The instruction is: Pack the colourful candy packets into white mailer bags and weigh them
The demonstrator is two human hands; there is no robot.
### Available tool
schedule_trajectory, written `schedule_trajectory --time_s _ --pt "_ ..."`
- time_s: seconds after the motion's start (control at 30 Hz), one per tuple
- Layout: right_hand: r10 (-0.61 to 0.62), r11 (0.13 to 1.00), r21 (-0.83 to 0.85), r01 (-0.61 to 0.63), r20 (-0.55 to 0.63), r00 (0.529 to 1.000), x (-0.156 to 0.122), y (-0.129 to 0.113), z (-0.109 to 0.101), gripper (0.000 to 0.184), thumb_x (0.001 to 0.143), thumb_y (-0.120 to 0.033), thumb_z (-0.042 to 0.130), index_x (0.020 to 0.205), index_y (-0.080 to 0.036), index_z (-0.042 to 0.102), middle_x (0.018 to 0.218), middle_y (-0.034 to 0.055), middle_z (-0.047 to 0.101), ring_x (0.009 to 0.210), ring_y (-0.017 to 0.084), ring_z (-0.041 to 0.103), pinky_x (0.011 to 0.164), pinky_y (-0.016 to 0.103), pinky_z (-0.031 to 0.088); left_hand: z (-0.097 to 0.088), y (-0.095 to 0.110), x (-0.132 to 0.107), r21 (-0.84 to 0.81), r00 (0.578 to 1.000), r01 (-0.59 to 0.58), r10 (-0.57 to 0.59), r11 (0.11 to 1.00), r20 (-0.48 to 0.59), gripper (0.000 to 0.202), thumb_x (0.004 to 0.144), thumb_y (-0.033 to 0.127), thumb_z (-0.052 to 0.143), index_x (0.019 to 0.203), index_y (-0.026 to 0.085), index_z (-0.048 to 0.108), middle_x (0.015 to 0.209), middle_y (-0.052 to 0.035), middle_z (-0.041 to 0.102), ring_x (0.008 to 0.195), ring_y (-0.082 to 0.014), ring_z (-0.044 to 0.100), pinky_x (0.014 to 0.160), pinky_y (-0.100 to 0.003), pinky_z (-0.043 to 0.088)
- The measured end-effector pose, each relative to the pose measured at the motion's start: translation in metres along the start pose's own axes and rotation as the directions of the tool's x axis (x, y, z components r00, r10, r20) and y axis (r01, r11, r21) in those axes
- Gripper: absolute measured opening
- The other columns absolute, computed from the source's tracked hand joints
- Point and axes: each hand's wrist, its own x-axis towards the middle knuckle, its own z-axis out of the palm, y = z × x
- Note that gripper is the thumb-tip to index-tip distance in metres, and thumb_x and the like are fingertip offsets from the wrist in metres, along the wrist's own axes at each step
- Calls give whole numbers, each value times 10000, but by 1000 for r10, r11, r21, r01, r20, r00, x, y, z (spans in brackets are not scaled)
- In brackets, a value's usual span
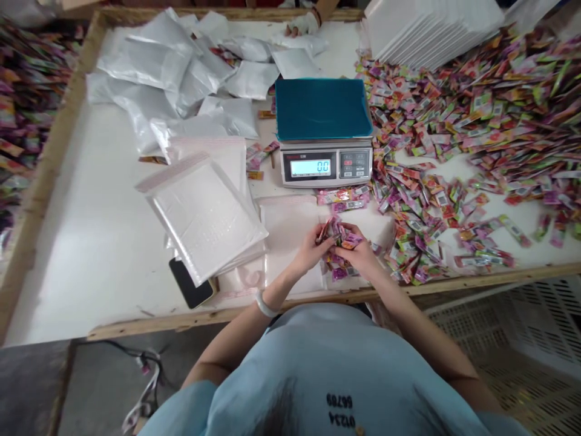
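Observation:
Near the table's front edge, my left hand (315, 247) and my right hand (358, 249) are close together, closed around a bunch of small colourful sachets (336, 230). More sachets lie on the table just beneath them. Behind my hands stands a digital scale (324, 165) with a blue-green pan (323, 109); its display reads 0.0. A few pink sachets (344, 195) rest against the scale's front. Left of my hands, a flat white padded mailer (290, 236) lies partly under my left forearm.
A stack of padded mailers (206, 212) partly covers a phone (193, 284) on the left. Filled mailers (149, 60) are heaped at the back left, where another person's gloved hand (305, 25) rests. Loose sachets (490, 121) spread on the right. A white crate (521, 327) stands below.

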Motion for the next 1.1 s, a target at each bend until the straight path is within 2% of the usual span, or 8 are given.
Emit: schedule_trajectory --time_s 0.27,0.4,0.53,0.63,0.77,0.87,0.93,1.1 --pt "10 996 -88 -2 97 995 -17 -6 0 436 656 -442 829 1014 -256 664 1044 54 749 1105 297 693 1056 503 527 -3 0 -22 -148 990 48 -28 988 138 513 771 437 859 1183 180 694 1112 -64 738 1081 -232 663 1050 -359 483" --pt "-25 991 -127 39 106 994 -24 -10 14 600 652 -434 839 1195 -244 669 1101 79 747 1121 328 685 1061 506 523 3 7 -28 -83 982 88 -73 993 172 604 660 412 941 1166 178 710 1108 -71 752 1080 -260 679 996 -353 524" --pt "-35 983 -166 77 240 970 -40 -19 17 780 687 -363 850 1410 -260 577 1249 93 708 1161 322 676 1037 460 536 0 7 -35 9 994 104 -104 995 46 468 666 433 922 990 174 706 895 -29 732 908 -221 686 860 -321 556" --pt "-87 961 -237 143 232 969 -41 -21 -9 644 830 -470 753 1412 -278 556 1286 104 686 1152 288 677 960 433 566 -13 6 -45 -8 990 94 -95 996 -104 425 780 553 797 961 182 696 873 -36 724 891 -216 686 814 -319 564" --pt "-193 622 -783 -7 -162 968 -26 -7 -62 322 916 -480 653 1065 -194 651 1072 165 698 995 326 675 860 447 543 -26 5 -74 -35 976 186 -189 982 -109 465 714 556 857 896 177 659 797 -16 688 729 -171 662 667 -280 550" --pt "-27 390 -913 -118 -139 990 -24 11 -90 178 887 -372 700 881 -216 614 905 120 702 885 315 680 797 410 520 -24 8 -95 -40 942 316 -308 948 134 497 624 431 953 886 188 607 700 42 624 598 -129 616 592 -258 525" --pt "24 386 -918 -90 -88 996 -30 16 -98 133 890 -283 663 792 -242 583 826 73 698 831 282 678 769 373 507 -19 11 -100 -34 932 333 -324 942 165 484 644 440 944 791 197 552 611 65 566 521 -104 559 545 -242 491" --pt "-272 580 -814 34 -154 950 -56 -10 -67 156 949 -345 536 862 -257 632 893 95 718 810 277 666 773 400 524 -3 17 -77 -21 988 153 -153 988 1 423 675 473 906 821 205 613 754 -12 694 670 -160 651 646 -290 561"
